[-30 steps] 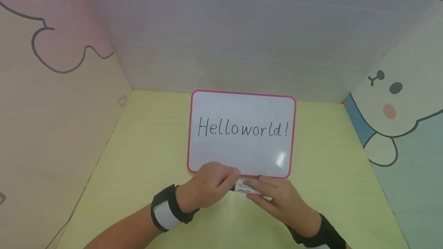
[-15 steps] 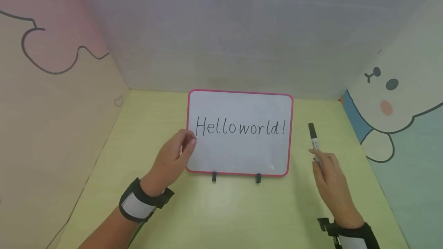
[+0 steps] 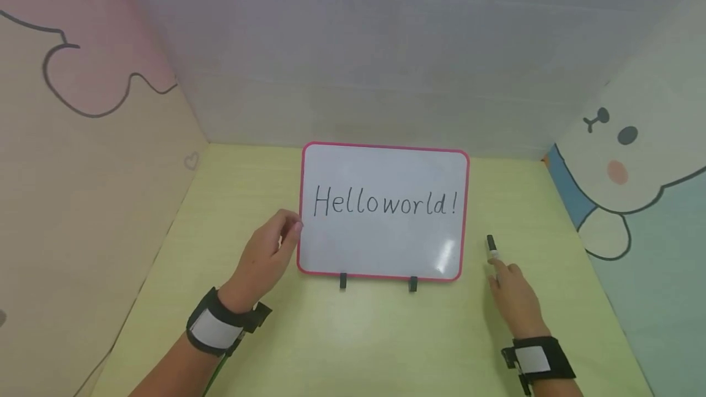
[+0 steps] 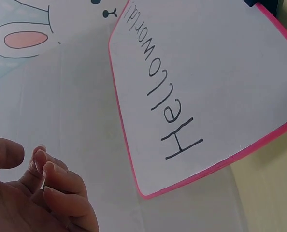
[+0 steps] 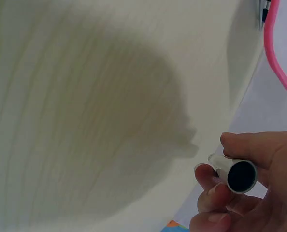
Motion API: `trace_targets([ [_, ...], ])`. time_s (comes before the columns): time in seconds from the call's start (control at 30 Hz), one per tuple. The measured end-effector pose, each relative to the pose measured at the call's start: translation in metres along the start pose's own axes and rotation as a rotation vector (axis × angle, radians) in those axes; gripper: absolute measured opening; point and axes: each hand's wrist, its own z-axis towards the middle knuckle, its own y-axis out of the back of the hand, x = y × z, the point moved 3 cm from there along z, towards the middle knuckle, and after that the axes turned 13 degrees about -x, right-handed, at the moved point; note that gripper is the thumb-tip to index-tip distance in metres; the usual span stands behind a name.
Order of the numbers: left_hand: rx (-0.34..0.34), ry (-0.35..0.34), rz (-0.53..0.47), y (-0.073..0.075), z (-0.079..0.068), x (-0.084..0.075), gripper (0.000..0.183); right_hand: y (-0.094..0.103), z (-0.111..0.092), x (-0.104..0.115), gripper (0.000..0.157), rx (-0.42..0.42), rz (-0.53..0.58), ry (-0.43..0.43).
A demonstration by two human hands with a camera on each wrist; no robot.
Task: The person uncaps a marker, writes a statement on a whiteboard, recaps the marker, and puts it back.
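A whiteboard [image 3: 380,241] with a pink rim stands upright on the yellow table, and "Hello world!" is handwritten across it in black. To the right of the board, my right hand [image 3: 517,299] holds a white marker [image 3: 493,254] with a black cap, pinched between thumb and fingers. The right wrist view shows the marker's [image 5: 230,171] dark round end facing the camera. My left hand [image 3: 261,256] is by the board's left edge, its fingers loosely bent. In the left wrist view that hand [image 4: 61,193] holds nothing and is apart from the board.
Two dark feet [image 3: 343,280] stick out under the board's lower rim. The table [image 3: 358,342] meets a pale back wall [image 3: 375,78]. Side walls with cartoon drawings [image 3: 623,164] rise to the left and right.
One second ago both hands met at the marker before the board's lower edge. The left hand has since moved left; the right has carried the marker right, then lowered it a little.
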Motion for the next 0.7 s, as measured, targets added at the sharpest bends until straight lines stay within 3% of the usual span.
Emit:
trace_targets([
  [0.27, 0.004, 0.018, 0.001, -0.002, -0.002, 0.003, 0.025, -0.014, -0.001, -0.011, 0.042, 0.03, 0.038, -0.027],
  [0.4, 0.009, 0.017, 0.003, -0.003, -0.002, 0.005, 0.022, -0.017, -0.001, -0.012, 0.038, 0.011, 0.028, 0.004],
  [0.57, 0.04, 0.014, 0.019, -0.007, -0.004, 0.005, 0.014, -0.018, -0.001, -0.012, 0.036, -0.045, 0.006, 0.044],
  [0.7, 0.086, 0.004, 0.052, -0.011, -0.005, 0.006, 0.011, -0.02, -0.001, -0.013, 0.038, -0.015, -0.021, 0.005],
])
